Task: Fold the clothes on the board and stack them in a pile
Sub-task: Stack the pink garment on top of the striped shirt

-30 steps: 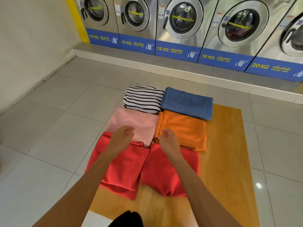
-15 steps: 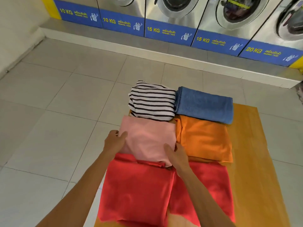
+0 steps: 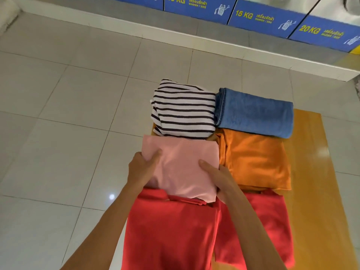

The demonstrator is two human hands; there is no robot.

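Your hands were in loose fists over the red garment [image 3: 171, 230] a sec ago; now left hand [image 3: 141, 168] and right hand [image 3: 219, 177] clamp the folded pink piece [image 3: 181, 164] from both sides, thumbs on top. It sits on the board [image 3: 311, 172], maybe lifting at the near edge, hard to tell. Stacking is starting, w/ red still unfolded.

Board [image 3: 309, 172]: glossy varnished wood. Floor tiles [image 3: 58, 133]: smooth, shiny w/ glare spots. Blue towel [image 3: 255, 114]: nubby terry cloth. Striped top [image 3: 183, 112], pink piece [image 3: 181, 168], orange piece [image 3: 255, 160], red garment [image 3: 171, 230]: soft matt knit fabric.
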